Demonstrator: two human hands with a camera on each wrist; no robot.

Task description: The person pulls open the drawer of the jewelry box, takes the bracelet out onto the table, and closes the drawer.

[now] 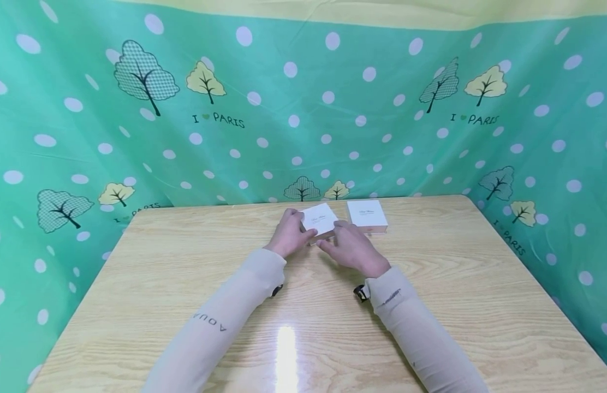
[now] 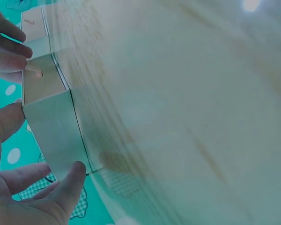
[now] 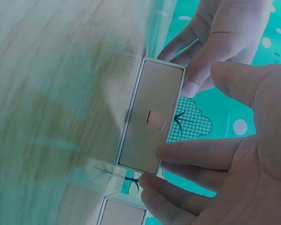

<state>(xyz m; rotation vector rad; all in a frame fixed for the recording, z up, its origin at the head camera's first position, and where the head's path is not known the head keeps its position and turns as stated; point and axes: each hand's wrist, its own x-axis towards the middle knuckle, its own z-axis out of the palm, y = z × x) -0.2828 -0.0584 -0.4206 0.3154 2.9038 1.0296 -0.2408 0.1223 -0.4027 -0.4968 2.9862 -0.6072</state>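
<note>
Left hand (image 1: 290,234), half-spread, held a white box (image 1: 320,219), likely light, stiff, best taken by its sides; right hand (image 1: 351,245), fingers loose, touched it.

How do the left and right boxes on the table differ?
Angle: the left box sits skewed to the table's back edge; the right box sits nearly square to it.
Hands: the left box is between the left hand and right hand; neither hand holds the right box.
Both have white tops with dark print and pinkish fronts.
</note>
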